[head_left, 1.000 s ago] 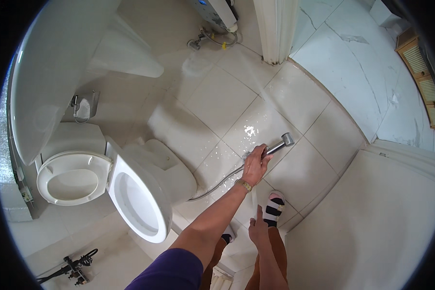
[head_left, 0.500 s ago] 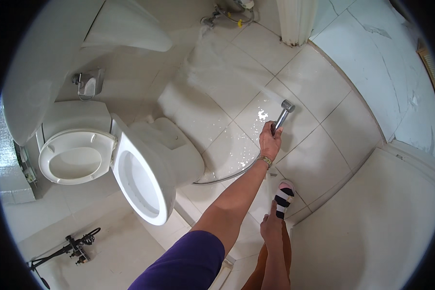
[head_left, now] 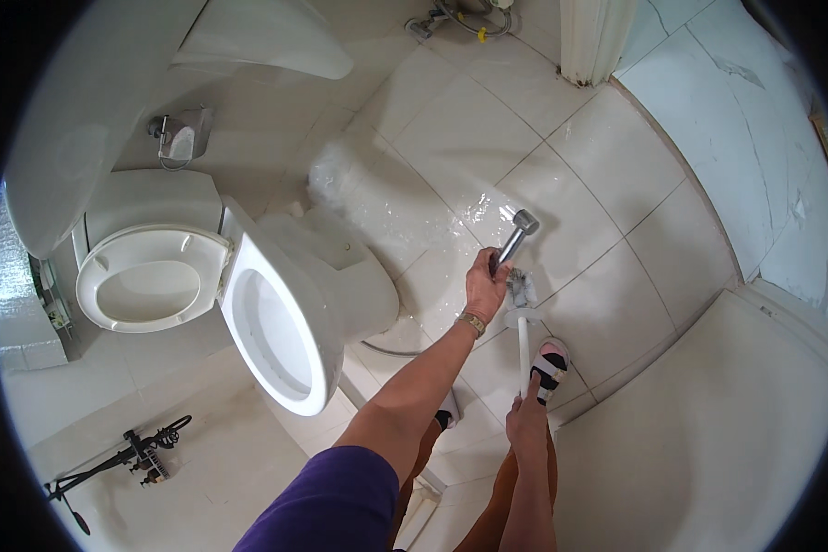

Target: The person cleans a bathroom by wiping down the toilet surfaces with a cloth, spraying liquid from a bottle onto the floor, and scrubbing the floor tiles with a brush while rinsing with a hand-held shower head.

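Note:
My left hand (head_left: 485, 283), a watch on its wrist, is closed around a chrome handheld bidet sprayer (head_left: 515, 241). Water shoots leftward from its head across the wet floor tiles (head_left: 432, 207) and splashes low by the wall behind the toilet. In my right hand (head_left: 526, 425) is the white handle of a toilet brush (head_left: 523, 354). Its greyish bristles (head_left: 520, 288), below a round clear guard, are just beside my left hand, over the floor. The white toilet (head_left: 363, 294) stands to the left with lid and seat (head_left: 147, 293) raised.
A bathtub (head_left: 239, 442) with a black shower fitting (head_left: 147, 455) lies at lower left. A paper holder (head_left: 184, 138) hangs on the wall. Pipes (head_left: 469, 23) are at the far wall. A white door (head_left: 699, 432) stands at right, near my sandalled foot (head_left: 550, 368).
My left hand and the sprayer have come slightly nearer, and the spray has shifted from the far wall toward the toilet's base. The toilet brush has come into view in my right hand.

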A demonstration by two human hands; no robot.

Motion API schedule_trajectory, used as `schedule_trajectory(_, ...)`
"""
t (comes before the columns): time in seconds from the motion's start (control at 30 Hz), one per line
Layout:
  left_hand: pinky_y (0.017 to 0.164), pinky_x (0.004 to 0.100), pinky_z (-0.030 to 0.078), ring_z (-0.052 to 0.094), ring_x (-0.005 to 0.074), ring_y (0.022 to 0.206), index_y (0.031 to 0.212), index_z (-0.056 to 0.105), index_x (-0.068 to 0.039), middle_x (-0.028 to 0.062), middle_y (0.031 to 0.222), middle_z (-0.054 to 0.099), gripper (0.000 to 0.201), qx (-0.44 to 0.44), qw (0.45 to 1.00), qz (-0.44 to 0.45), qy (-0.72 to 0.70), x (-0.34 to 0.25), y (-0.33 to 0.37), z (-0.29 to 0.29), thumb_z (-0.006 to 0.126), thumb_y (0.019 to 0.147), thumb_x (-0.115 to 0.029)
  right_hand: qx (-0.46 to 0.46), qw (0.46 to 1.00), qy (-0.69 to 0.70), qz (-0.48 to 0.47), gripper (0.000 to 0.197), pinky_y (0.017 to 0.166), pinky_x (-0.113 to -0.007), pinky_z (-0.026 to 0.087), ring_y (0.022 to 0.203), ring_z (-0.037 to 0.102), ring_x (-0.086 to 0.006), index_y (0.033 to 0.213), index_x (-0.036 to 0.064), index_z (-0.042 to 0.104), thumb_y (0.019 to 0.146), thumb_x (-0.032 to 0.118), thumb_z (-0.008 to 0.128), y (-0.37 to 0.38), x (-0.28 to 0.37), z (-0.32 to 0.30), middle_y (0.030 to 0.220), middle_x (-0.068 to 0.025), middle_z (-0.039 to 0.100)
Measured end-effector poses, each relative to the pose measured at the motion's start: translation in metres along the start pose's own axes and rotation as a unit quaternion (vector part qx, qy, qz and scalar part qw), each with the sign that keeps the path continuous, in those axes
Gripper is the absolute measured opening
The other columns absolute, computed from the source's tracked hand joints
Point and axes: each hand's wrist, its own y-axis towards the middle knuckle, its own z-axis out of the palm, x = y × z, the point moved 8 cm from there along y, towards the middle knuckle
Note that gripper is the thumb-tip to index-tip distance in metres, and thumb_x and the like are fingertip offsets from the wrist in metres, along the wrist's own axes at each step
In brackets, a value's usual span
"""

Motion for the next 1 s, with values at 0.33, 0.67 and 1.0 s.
schedule_trajectory(0.33,0.059,0.0288,0.045,0.049,0.0158,0.061,0.103,0.053,-0.007,0.0083,0.071,0.056,0.028,0.0,0.999,0.001,-0.033,-0.08,-0.025,-0.077,0.064,0.083,-0.023,-0.06,0.994,0.093,-0.027,0.052,0.076,-0.052,0.043,0.088,0.055,-0.0485,0.136,0.0103,0.028,0.088,0.018,0.046,-0.047,-0.021,-0.028,0.093,-0.0329,0.058)
schedule_trajectory(0.67,0.07,0.0404,0.047,0.059,0.0375,0.078,0.104,0.054,0.002,0.0231,0.084,0.06,0.048,0.01,0.99,-0.053,0.131,-0.115,-0.152,-0.18,0.055,0.084,-0.042,-0.122,0.992,0.039,-0.007,0.053,0.056,-0.04,0.049,0.065,0.062,-0.0328,0.137,0.0106,0.03,0.087,0.015,0.046,-0.133,-0.089,-0.139,0.089,-0.0252,0.061)
schedule_trajectory(1.0,0.069,0.0425,0.046,0.059,0.0377,0.08,0.099,0.055,-0.003,0.0208,0.086,0.06,0.032,0.067,0.994,-0.075,0.049,-0.117,-0.265,-0.223,0.062,0.081,-0.029,-0.155,0.988,-0.011,-0.022,0.053,0.039,-0.033,0.041,0.048,0.053,-0.0199,0.138,0.0173,0.03,0.087,0.014,0.045,-0.178,-0.094,-0.149,0.08,-0.0164,0.06)
